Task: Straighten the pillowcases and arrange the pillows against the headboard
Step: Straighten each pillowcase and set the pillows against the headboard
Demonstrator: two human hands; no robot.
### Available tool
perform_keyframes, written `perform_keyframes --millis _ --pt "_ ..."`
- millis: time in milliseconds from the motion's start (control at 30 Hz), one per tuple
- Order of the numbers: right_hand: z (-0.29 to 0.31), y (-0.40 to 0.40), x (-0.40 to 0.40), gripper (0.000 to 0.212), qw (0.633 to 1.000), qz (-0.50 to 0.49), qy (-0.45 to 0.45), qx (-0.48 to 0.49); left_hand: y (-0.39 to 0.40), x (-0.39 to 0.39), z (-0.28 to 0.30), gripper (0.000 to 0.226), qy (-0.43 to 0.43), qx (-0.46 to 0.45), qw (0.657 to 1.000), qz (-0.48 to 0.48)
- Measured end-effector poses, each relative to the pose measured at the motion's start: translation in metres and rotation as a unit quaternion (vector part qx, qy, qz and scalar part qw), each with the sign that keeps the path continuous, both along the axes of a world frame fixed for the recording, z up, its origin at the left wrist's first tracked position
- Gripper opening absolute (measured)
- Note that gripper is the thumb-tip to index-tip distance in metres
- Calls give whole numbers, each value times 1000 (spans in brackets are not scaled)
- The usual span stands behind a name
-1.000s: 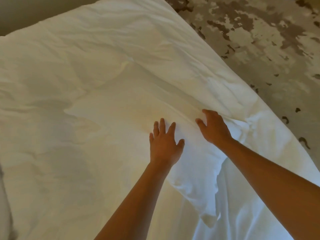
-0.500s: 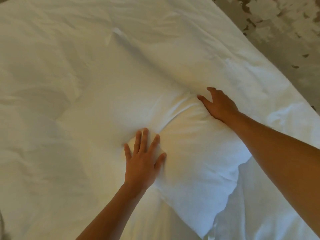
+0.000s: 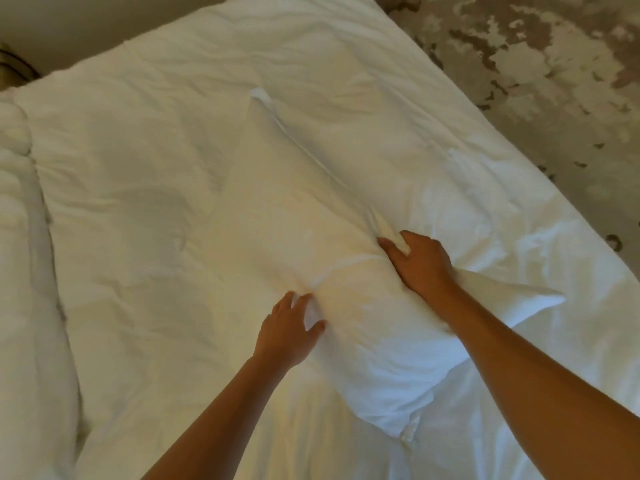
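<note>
A white pillow in a white pillowcase [image 3: 298, 216] lies lengthwise on the white bed, its far corner pointing up the frame and its near end bunched toward me. My left hand [image 3: 291, 327] grips a fold of the pillowcase on the pillow's left edge, fingers curled into the cloth. My right hand [image 3: 419, 261] grips a bunch of the pillowcase on the pillow's right edge, thumb and fingers pinching a ridge of fabric. The cloth is creased between the two hands. No headboard shows in this view.
A rumpled white duvet [image 3: 138, 168] covers the bed. A thick rolled edge of white bedding [image 3: 24, 237] runs down the left. Mottled beige and brown carpet [image 3: 536, 81] lies past the bed's right edge. A dark object [image 3: 14, 64] peeks in at top left.
Both hands went from lying flat on the pillow to gripping its pillowcase at the edges. The view pulled back, showing more of the bed and carpet.
</note>
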State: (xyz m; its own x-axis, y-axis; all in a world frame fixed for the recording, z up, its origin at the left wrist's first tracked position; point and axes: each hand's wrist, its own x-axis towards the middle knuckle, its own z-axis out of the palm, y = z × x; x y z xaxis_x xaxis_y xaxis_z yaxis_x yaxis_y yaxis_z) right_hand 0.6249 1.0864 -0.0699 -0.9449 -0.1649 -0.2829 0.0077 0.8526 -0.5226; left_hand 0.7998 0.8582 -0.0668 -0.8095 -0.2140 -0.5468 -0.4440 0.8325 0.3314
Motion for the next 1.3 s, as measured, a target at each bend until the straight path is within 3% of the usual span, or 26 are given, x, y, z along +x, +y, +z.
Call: perform_keyframes --millis 167,233,300,467,767,1167,1300 --pt "56 -27 75 87 995 25 5 -92 -13 33 67 75 77 12 997 26" --pt "80 -44 112 72 991 52 -41 -118 -21 56 96 76 96 8 994 51" --pt "101 -62 153 32 985 91 -65 -130 -34 88 124 76 101 -2 992 74" --pt "156 -116 239 42 970 187 -53 -149 -87 185 177 91 168 -6 983 77" --pt "279 -193 315 20 939 312 41 -141 -162 298 257 92 213 -23 972 91" --pt "400 -204 380 4 899 354 108 -236 -219 363 310 83 330 -53 942 41" --pt "408 -204 390 4 884 368 76 -279 -232 381 318 56 381 -63 922 35"
